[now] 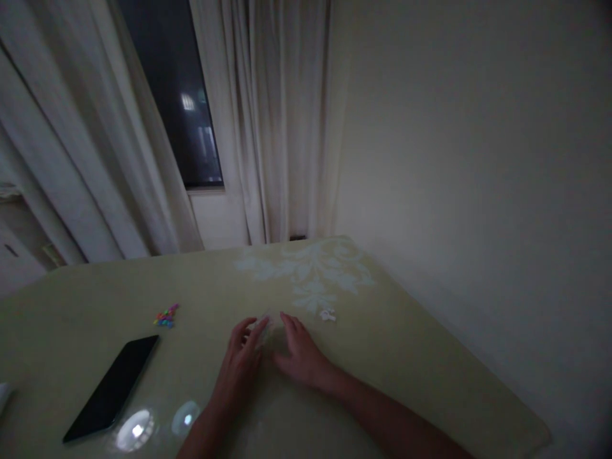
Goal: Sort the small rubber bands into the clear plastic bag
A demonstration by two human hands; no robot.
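Observation:
Near the middle of the table, my left hand [243, 349] has its fingers curled around a small clear plastic piece [265, 326], whose exact shape is too faint to make out. My right hand [301, 354] is just to the right of it, thumb and fingers apart, with nothing visible between them. Beyond my right hand, slightly to the right, lies a small group of white pieces [327, 315]. A little pile of brightly coloured small pieces [166, 316] rests on the table to the left of my left hand.
A dark flat tablet [113, 387] lies at the left front of the greenish table [406, 357]. A white object [4, 394] shows at the left edge. Curtains and a window stand behind the table, and a wall runs along its right side.

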